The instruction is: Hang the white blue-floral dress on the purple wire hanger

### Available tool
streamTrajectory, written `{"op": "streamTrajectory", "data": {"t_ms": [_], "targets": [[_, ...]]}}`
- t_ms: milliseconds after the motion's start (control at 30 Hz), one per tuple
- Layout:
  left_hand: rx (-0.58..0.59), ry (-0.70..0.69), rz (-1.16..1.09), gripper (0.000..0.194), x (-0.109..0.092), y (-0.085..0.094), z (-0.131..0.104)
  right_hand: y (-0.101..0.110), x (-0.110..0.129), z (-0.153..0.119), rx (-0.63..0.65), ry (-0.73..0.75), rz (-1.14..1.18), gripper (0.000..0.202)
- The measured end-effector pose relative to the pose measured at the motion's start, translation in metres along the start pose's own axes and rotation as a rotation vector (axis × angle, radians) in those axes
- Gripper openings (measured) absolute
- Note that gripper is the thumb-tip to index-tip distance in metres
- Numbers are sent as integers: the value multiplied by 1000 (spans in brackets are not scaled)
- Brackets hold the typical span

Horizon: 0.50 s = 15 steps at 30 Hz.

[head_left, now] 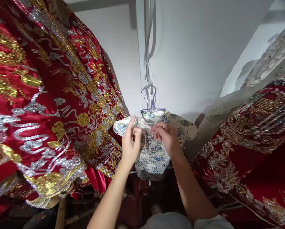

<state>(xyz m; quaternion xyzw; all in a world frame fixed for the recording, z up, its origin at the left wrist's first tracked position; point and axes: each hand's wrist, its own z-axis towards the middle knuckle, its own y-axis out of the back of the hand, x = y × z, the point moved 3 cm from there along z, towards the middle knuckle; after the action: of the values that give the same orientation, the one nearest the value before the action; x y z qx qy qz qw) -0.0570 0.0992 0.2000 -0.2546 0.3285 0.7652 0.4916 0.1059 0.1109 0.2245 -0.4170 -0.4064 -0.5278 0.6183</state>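
A small short-sleeved garment (153,156), cream with a blue floral pattern, hangs on a purple hanger (153,103) in front of me. My left hand (132,138) is at the left of its chest, fingers bent and thumb drawn in. Across from it, my right hand (165,136) is closed in a pinch just below the neckline. The two hands are a short gap apart. Whatever lies between the fingertips of either hand is too small or hidden to make out.
The hanger hooks onto a white strap (148,70) running down the white wall (192,57). Red garments with gold and silver embroidery (82,92) crowd the left side. Another beaded red garment (254,133) hangs close on the right. Below is a dark tiled floor (142,198).
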Motion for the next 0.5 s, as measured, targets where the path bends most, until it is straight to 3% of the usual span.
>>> {"op": "streamTrajectory", "data": {"t_ms": [133,200,267,333,400,467,500], "targets": [[162,-266,220,18,-38,-14,39,1,0,7,-39,74,-108,27],[82,-340,259,20,-45,-18,45,-1,-17,10,-81,90,-130,26],[-132,-316,224,17,-41,-8,47,-4,-43,10,-88,70,-127,25],[-411,-191,119,15,-25,15,47,-7,-71,3,-49,11,-98,25],[-645,40,-101,16,1,43,43,-8,-93,-11,-4,-40,-39,25],[-742,382,-458,19,36,61,30,-7,-105,-27,25,-58,17,25],[-729,579,-649,22,54,63,21,-5,-107,-34,31,-60,38,25]]}}
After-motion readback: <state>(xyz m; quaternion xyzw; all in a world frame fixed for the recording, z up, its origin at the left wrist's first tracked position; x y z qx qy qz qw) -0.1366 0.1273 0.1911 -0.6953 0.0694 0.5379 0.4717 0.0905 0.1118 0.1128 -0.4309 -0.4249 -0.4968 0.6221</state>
